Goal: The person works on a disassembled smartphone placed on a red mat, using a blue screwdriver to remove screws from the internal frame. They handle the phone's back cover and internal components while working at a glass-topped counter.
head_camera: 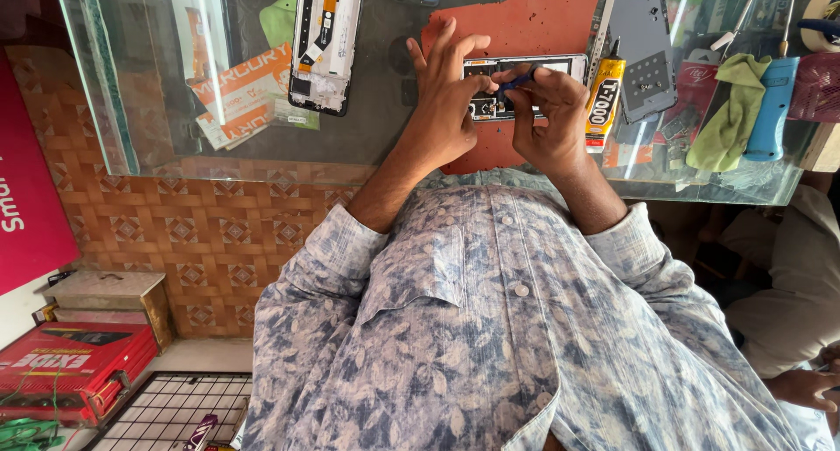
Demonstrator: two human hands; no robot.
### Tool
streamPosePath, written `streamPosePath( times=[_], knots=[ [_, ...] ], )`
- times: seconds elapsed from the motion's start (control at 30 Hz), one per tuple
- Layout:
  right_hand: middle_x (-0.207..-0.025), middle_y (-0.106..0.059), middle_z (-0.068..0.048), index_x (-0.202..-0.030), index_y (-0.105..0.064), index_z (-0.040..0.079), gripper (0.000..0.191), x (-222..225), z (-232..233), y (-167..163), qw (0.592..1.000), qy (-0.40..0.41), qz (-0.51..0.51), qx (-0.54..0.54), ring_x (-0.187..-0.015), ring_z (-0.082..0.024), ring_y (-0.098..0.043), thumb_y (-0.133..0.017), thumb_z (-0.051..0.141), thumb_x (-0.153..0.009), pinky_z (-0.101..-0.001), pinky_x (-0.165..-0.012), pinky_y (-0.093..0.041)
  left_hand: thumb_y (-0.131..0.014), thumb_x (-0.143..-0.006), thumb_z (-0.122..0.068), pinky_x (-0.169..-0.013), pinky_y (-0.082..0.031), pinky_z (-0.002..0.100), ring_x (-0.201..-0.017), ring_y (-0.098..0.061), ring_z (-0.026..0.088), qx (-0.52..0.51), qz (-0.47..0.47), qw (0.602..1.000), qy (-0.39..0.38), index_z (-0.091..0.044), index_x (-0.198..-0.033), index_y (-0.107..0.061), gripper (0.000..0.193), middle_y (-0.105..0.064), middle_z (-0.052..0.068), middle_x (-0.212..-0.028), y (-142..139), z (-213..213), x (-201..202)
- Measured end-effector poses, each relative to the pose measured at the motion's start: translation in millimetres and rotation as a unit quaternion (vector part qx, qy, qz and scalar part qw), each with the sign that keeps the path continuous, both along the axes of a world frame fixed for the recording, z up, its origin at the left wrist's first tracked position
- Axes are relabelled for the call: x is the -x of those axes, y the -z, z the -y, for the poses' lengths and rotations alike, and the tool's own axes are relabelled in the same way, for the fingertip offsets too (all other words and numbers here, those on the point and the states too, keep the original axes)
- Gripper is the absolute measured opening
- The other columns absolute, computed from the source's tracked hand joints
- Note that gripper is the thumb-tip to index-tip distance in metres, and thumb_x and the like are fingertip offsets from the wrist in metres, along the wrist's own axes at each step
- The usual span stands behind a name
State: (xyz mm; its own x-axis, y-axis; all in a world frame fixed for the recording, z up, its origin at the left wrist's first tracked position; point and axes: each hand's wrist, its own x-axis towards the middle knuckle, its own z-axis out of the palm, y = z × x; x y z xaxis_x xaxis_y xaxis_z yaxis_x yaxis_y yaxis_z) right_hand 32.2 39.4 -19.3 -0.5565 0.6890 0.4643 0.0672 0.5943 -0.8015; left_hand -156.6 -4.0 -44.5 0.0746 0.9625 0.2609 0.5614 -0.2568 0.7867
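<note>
- A glass counter (140,145) was seen from above, an orange mat (525,22) laid near its front edge as a work pad.
- An opened phone (525,75) was steadied on the mat by the left hand (442,101), fingers spread.
- A blue-tipped tool (516,81) was pinched by the right hand (551,110), closed, over the phone.
- A yellow glue tube (604,101) lay beside it, within reach.

Lighting: bright, even daylight. Glare: white streaks on glass counter (131,83), upper left. Focus: sharp centrally. Distortion: wide-angle bending at edges.
</note>
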Motion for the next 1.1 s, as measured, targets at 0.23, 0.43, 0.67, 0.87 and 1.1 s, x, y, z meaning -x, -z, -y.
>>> streamPosePath(
  times=[0.23, 0.43, 0.67, 0.87, 1.1],
  knots=[
    [-0.129, -0.058, -0.025, -0.143, -0.023, 0.011, 0.063, -3, 2, 2, 1.0, -0.003, 0.006, -0.016, -0.125, -0.033, -0.068, -0.052, -0.028, -0.102, -0.0406, -0.102, -0.065, -0.066, -0.067, 0.017, -0.122, 0.013, 0.078, -0.159, -0.008, 0.04, 0.001, 0.004, 1.0, -0.004, -0.009, -0.101, -0.072, 0.043, -0.036, 0.009, -0.158, 2, 4, -1],
    [-0.125, -0.06, -0.026, -0.141, -0.028, 0.008, 0.058, 2, 0, -4, 0.999, -0.01, 0.018, -0.038, -0.122, -0.033, -0.07, -0.053, -0.027, -0.101, -0.0394, -0.099, -0.066, -0.065, -0.07, 0.016, -0.123, 0.013, 0.076, -0.159, -0.008, 0.04, -0.001, 0.006, 1.0, -0.008, -0.009, -0.107, -0.071, 0.045, -0.035, 0.011, -0.159, 0, 6, -1],
    [-0.11, -0.063, -0.029, -0.122, -0.033, 0.001, 0.052, 5, -9, -25, 0.984, 0.017, 0.094, -0.154, -0.098, -0.038, -0.073, -0.071, -0.011, -0.091, -0.04, -0.078, -0.063, -0.086, -0.084, -0.041, -0.124, 0.007, 0.073, -0.156, -0.022, 0.039, -0.046, 0.011, 0.999, -0.001, -0.004, -0.147, -0.039, 0.087, -0.045, 0.015, -0.149, -3, 7, 4],
    [-0.106, -0.064, -0.018, -0.117, -0.035, 0.005, 0.051, 4, -6, -16, 0.995, 0.045, 0.077, -0.034, -0.091, -0.033, -0.072, -0.082, -0.003, -0.097, -0.0393, -0.076, -0.058, -0.082, -0.089, -0.056, -0.129, 0.007, 0.068, -0.156, -0.032, 0.034, -0.075, 0.024, 0.997, -0.01, -0.004, -0.151, -0.033, 0.095, -0.057, 0.012, -0.144, -1, 6, 5],
    [-0.112, -0.06, -0.022, -0.122, -0.037, 0.002, 0.057, 5, -9, -17, 0.986, 0.037, 0.075, -0.142, -0.095, -0.038, -0.071, -0.086, -0.003, -0.092, -0.042, -0.076, -0.058, -0.083, -0.09, -0.056, -0.13, 0.007, 0.066, -0.156, -0.036, 0.033, -0.067, 0.02, 0.998, -0.009, -0.005, -0.151, -0.034, 0.094, -0.059, 0.011, -0.145, -2, 7, 4]
  ],
)
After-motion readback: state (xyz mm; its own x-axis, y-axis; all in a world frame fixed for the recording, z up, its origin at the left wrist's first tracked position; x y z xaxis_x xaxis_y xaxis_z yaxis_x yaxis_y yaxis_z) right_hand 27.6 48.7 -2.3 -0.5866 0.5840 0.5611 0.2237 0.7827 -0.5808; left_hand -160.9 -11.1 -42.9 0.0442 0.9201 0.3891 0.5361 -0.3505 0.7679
